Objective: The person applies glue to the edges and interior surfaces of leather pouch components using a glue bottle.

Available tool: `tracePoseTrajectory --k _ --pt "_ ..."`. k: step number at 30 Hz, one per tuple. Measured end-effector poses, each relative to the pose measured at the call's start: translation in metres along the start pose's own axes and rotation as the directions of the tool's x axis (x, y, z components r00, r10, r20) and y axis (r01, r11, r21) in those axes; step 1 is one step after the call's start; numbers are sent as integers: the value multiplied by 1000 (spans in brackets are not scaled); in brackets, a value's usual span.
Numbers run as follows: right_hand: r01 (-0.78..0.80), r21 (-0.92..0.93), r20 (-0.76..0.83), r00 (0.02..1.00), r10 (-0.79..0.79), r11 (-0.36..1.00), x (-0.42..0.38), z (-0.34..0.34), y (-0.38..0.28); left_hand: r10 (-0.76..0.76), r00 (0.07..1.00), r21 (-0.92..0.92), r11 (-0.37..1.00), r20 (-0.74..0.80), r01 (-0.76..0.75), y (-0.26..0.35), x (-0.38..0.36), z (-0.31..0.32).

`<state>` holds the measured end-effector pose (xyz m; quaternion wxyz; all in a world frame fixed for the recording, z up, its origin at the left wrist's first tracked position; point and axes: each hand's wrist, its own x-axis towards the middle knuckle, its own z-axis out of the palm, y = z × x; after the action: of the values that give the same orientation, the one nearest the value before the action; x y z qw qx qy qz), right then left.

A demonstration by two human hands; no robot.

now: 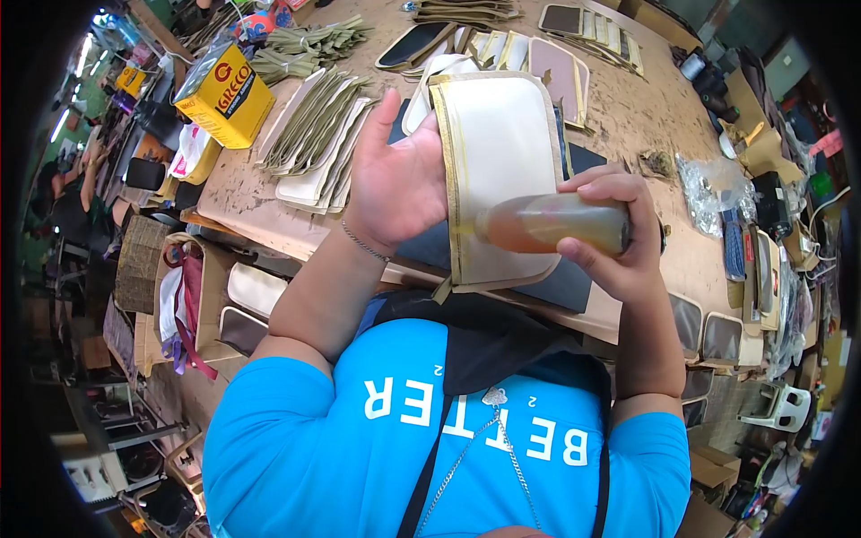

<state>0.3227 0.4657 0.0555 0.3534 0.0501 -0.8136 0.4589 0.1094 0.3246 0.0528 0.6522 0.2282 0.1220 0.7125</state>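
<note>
My left hand [399, 175] holds up a cream panel [502, 125] with rounded corners and brown edging. Its fingers go behind the panel, hidden, while the thumb sticks up free. A yellowish strip runs down the panel's left side. My right hand [619, 229] is wrapped round a translucent bottle [556, 222] of amber liquid. The bottle lies tilted on its side over the lower panel, its narrow end toward the yellowish strip. Under the panel, a dark flat board [560, 291] rests at the table's near edge.
Stacked cream panels with olive strips [314, 139] lie at the left, near a yellow tin [224, 94]. More panels [560, 67] spread across the back of the wooden table [682, 99]. Clear plastic bags [713, 193] and thread spools [708, 81] are at the right.
</note>
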Motion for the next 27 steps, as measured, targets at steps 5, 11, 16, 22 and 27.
tracePoseTrajectory --k 5,11,16,22,27 --pt "-84 88 176 982 68 993 -4 -6 6 6 1000 -2 1000 6 -6 3 -1 -3" --pt "-94 474 -67 987 143 875 -1 3 23 -59 998 17 998 -3 59 -5 4 -8" --pt "-210 592 -95 941 326 779 3 0 34 -130 989 230 963 -72 143 -15 7 1" --pt "-137 730 -359 757 547 669 21 -15 27 -158 985 712 700 68 63 -10 -2 -29" --pt "-314 842 -193 583 789 439 32 -16 25 -17 887 862 -226 462 -454 -21 3 -20"
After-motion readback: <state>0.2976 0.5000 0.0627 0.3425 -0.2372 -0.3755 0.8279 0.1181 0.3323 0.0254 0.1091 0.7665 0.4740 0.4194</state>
